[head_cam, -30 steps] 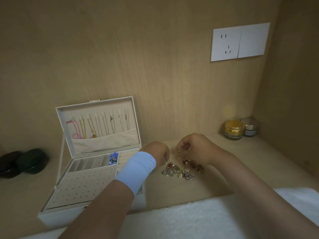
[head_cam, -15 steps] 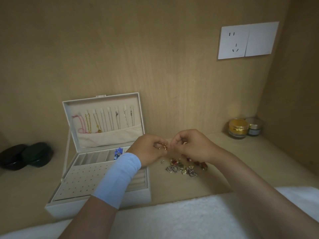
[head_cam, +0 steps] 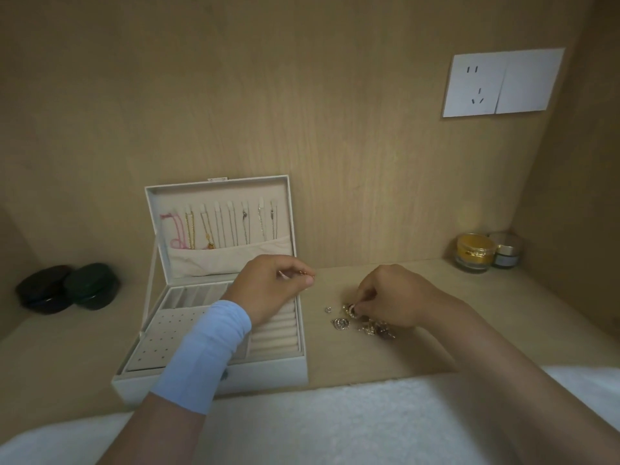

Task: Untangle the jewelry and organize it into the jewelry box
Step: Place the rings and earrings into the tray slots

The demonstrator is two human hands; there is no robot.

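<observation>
left hand pinches gold piece over right rim of jewelry box | right hand pinches jewelry pile right of box | tip: lift one piece slowly, no dragging

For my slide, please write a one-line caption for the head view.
Left hand pinches a gold piece by the open jewelry box; right hand picks at the jewelry pile.
</observation>
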